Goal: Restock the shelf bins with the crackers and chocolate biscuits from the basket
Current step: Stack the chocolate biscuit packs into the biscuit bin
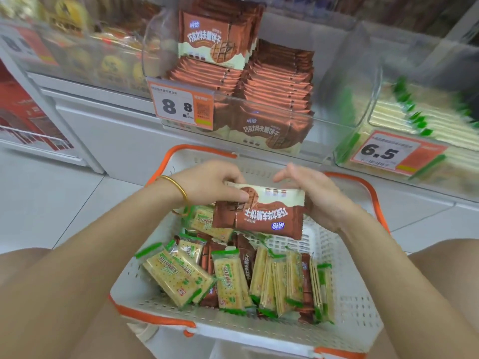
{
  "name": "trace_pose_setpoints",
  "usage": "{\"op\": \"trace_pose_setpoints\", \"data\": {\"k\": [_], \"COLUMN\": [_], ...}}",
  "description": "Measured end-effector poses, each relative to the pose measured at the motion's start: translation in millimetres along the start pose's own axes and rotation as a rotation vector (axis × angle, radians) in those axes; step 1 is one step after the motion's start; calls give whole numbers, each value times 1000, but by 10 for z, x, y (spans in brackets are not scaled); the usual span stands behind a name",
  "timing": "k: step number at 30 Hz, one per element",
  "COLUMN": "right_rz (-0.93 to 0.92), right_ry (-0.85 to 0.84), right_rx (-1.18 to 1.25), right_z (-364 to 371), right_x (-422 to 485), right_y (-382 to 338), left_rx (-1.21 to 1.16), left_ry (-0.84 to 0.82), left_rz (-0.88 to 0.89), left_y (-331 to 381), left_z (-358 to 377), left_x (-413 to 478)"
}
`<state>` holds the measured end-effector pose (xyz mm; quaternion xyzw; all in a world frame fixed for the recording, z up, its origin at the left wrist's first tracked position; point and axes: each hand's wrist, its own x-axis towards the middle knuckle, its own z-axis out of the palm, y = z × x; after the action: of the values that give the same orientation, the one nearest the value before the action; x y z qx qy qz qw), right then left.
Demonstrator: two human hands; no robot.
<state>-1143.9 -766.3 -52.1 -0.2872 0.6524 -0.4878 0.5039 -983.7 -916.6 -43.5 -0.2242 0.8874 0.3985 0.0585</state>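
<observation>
Above the far half of the basket, the left grip (212, 185) pinches the upper left corner of a chocolate biscuit pack (267, 216), thumb on the printed face and fingers curled behind it. A gold bangle (176, 186) sits on that wrist. The right grip (311, 198) is at the pack's right end, palm against the wrapper's edge and fingers loosely extended past its top edge, not curled round it; whether the thumb is under the pack cannot be seen. The pack lies between the two grips, held clear of the basket's load, face up and tilted, with its print upside down to the camera.

Below it, the white basket (233, 325) with orange handles holds a jumble of cracker packs (178, 278) in yellow and green wrappers. They lie flat by the left wall and stand on edge toward the near right corner. Several brown biscuit packs (245, 255) are wedged among them near the middle.

Beyond the basket's far rim, a clear shelf bin (259, 141) is stacked with the same brown biscuit packs and has a price tag (181, 107) reading 8.8 on its front left. To its right, another clear bin (363, 81) holds rows of crackers, with a 6.5 tag (383, 152) on its front. The basket sits on a pale tiled floor (64, 203).
</observation>
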Motion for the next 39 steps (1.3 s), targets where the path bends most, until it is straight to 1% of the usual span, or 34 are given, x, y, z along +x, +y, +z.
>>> {"op": "trace_pose_setpoints", "data": {"k": [2,3,4,6,8,11,12,14,15,16,17,18,19,20,21,23,25,26,28,32,35,39], "right_rz": [-30,-75,-131,-241,-325,-403,-412,-398,-373,-343,-317,-301,-293,-298,-319,-395,-477,-503,-520,-554,-579,-609], "right_ry": [-34,-60,-72,-26,121,344,377,370,349,334,324,314,302,293,292,315,347,348,327,325,330,356], "right_rx": [331,422,459,398,280,218,205,188,167,123,56,-28,-124,-229,-344,-640,-951,-1071,-1225,-1353,-1385,-1486], "right_z": [-33,-18,31,205,441,682,709,661,602,543,489,444,411,403,401,416,440,446,462,515,533,561], "right_x": [-41,-57,-71,-76,-64,15,58,182,267,360,464,584,711,837,968,1231,1450,1552,1716,1899,1935,1938], "right_y": [-33,-40,-55,-112,-201,-400,-497,-757,-912,-1082,-1250,-1403,-1534,-1647,-1736,-1873,-1967,-1994,-2012,-1987,-1955,-1871], "left_rx": [-356,-521,-650,-813,-897,-969,-938,-734,-578,-361,-102,139,318,435,497,550,586,594,582,563,555,543], "left_ry": [94,134,181,275,343,402,451,639,760,885,976,1002,985,942,898,854,866,878,895,912,916,914], "left_rz": [-15,-15,-10,19,63,110,127,146,151,159,173,179,174,160,139,93,81,80,76,79,70,56], "left_y": [30,45,59,98,173,272,290,281,252,209,140,65,-21,-106,-178,-254,-290,-291,-284,-264,-238,-225], "left_z": [-110,-146,-169,-172,-154,-172,-206,-328,-410,-498,-592,-674,-734,-764,-760,-719,-670,-658,-667,-669,-677,-664], "left_x": [-47,-59,-60,-46,-45,-64,-64,-41,-24,-6,21,51,86,120,153,207,251,267,298,323,335,351]}}
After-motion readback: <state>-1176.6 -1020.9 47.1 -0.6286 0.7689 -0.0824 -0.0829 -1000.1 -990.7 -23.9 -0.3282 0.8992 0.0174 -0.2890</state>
